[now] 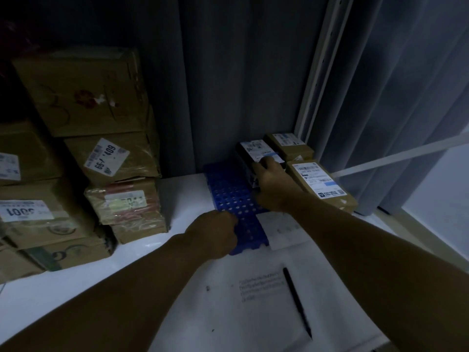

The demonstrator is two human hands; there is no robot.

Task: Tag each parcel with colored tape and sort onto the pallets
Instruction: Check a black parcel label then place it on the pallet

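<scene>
Two hands work at a blue plastic pallet (228, 194) on a white floor (63, 295) in a dim room.
The right hand (271, 181) grips a dark parcel (250, 149) at the pallet's far right corner, fingers over its top beside a blue tape strip (272, 155). A near brown parcel (319, 184) touches it; a far brown parcel (289, 146) sits behind. The left hand (213, 231) curls at the pallet's near left edge; whether it holds the pallet cannot be told.

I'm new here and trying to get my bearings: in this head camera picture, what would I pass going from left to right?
Stacked cardboard boxes → left hand → right hand gripping the dark parcel → brown labelled parcel → grey curtain.
</scene>
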